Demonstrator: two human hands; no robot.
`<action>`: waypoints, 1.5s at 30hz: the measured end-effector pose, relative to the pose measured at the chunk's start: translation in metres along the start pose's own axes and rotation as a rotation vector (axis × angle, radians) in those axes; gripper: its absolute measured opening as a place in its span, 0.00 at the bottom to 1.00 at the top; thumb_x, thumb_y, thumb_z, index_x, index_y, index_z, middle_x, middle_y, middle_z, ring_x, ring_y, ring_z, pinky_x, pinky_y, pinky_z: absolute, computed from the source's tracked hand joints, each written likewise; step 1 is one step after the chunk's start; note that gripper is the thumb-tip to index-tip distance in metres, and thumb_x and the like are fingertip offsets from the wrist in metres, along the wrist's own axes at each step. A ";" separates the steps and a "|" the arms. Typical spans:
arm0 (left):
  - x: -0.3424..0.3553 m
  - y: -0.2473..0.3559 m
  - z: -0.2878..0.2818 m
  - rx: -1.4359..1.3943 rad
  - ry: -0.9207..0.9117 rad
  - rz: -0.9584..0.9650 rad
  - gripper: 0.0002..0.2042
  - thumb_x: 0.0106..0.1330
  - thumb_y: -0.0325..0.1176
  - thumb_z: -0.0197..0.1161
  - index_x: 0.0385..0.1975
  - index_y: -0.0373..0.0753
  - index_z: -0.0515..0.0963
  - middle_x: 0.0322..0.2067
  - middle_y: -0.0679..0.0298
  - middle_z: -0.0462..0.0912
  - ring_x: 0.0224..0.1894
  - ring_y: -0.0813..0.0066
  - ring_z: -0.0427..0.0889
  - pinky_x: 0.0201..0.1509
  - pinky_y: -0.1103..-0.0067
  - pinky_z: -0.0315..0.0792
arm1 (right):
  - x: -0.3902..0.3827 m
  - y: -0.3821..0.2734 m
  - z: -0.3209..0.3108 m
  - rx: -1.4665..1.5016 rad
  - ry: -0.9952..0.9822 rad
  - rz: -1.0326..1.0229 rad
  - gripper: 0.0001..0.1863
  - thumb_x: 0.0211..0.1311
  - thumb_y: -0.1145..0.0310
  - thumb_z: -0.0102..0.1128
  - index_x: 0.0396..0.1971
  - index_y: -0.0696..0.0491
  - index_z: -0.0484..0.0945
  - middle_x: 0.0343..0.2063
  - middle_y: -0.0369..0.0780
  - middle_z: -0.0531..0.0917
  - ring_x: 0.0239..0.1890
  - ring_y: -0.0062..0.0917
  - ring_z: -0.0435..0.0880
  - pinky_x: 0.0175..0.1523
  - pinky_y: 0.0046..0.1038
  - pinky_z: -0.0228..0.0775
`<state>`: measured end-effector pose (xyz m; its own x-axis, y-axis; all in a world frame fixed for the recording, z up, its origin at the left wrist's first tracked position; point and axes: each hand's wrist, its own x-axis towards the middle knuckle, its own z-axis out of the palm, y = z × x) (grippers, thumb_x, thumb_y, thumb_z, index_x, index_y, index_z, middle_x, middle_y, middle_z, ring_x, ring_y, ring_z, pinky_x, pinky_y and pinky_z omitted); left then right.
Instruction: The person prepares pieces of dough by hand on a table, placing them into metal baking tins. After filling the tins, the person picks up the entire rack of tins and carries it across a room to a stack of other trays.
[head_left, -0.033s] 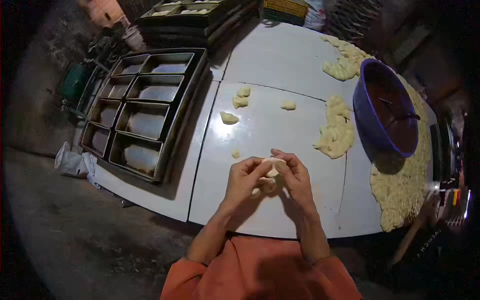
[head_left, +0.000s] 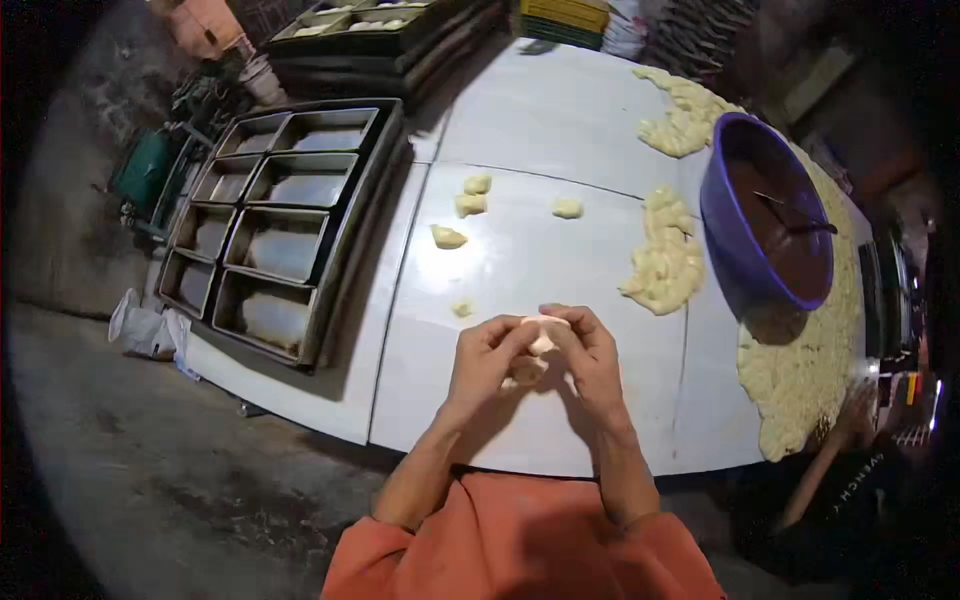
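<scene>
In the head view, the left hand and right hand pinched a small, pale, soft dough piece between them, near the glossy white table's front edge. Small pale-yellow dough lumps lay beyond. A dark metal rectangular eight-pan set bordered the left, a round purple basin the right; wide tabletop stretched between.

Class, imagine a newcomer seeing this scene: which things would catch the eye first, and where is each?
Probably the large, round purple basin with brown contents, toward the right of the white table. Next might come the dark, rectangular metal tray with eight compartments, at the table's left. Front and centre, the person's bare left hand and right hand hold a small piece of pale dough.
</scene>
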<state>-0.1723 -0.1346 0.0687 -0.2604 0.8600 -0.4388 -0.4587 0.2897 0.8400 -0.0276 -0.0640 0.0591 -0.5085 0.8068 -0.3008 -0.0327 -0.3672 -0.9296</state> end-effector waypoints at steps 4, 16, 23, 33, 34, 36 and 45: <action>0.014 -0.036 0.042 0.043 0.089 0.163 0.22 0.76 0.43 0.56 0.60 0.31 0.74 0.48 0.54 0.83 0.50 0.69 0.82 0.51 0.76 0.77 | -0.006 -0.011 -0.030 0.024 0.098 -0.074 0.11 0.69 0.67 0.63 0.47 0.54 0.77 0.38 0.33 0.81 0.41 0.14 0.78 0.39 0.17 0.73; 0.061 -0.095 0.133 -0.051 -0.134 0.744 0.43 0.58 0.46 0.77 0.68 0.26 0.64 0.56 0.48 0.81 0.55 0.69 0.82 0.57 0.77 0.76 | -0.008 -0.038 -0.082 0.677 -0.038 -0.041 0.09 0.69 0.69 0.62 0.45 0.54 0.74 0.37 0.37 0.82 0.38 0.19 0.82 0.43 0.22 0.79; 0.034 -0.067 0.093 0.305 -0.259 0.265 0.28 0.68 0.34 0.68 0.67 0.33 0.68 0.49 0.51 0.85 0.49 0.70 0.86 0.48 0.76 0.80 | 0.050 -0.117 -0.208 0.074 0.416 -0.546 0.09 0.72 0.65 0.58 0.42 0.55 0.76 0.36 0.35 0.80 0.35 0.18 0.79 0.39 0.23 0.73; 0.016 -0.037 0.061 0.464 -0.164 0.077 0.21 0.72 0.33 0.63 0.61 0.32 0.75 0.49 0.54 0.85 0.48 0.70 0.86 0.48 0.77 0.79 | 0.157 -0.126 -0.406 -1.133 0.228 0.026 0.10 0.59 0.66 0.61 0.35 0.56 0.80 0.33 0.36 0.83 0.36 0.24 0.80 0.46 0.30 0.72; 0.012 -0.035 0.068 0.467 -0.139 -0.005 0.20 0.72 0.34 0.64 0.61 0.33 0.75 0.48 0.54 0.86 0.49 0.70 0.86 0.50 0.77 0.79 | 0.160 -0.121 -0.411 -1.098 0.111 0.066 0.11 0.60 0.65 0.61 0.36 0.57 0.80 0.33 0.33 0.83 0.37 0.21 0.79 0.45 0.28 0.72; 0.014 -0.059 0.057 0.429 -0.162 0.023 0.20 0.71 0.35 0.64 0.60 0.33 0.76 0.48 0.54 0.86 0.49 0.70 0.86 0.50 0.77 0.79 | 0.156 -0.135 -0.380 -1.122 0.058 0.159 0.10 0.63 0.64 0.63 0.37 0.55 0.81 0.31 0.29 0.81 0.35 0.16 0.77 0.44 0.25 0.71; 0.033 -0.033 0.101 0.371 -0.298 0.046 0.20 0.73 0.38 0.63 0.59 0.32 0.76 0.48 0.55 0.86 0.49 0.70 0.86 0.52 0.76 0.79 | 0.075 -0.157 -0.276 -0.099 0.259 -0.318 0.09 0.72 0.61 0.61 0.40 0.52 0.76 0.26 0.32 0.79 0.28 0.15 0.76 0.35 0.16 0.66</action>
<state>-0.0795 -0.0737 0.0586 0.0069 0.9428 -0.3334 -0.1043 0.3322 0.9374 0.1768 0.1826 0.1239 -0.2530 0.9671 -0.0274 -0.0636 -0.0449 -0.9970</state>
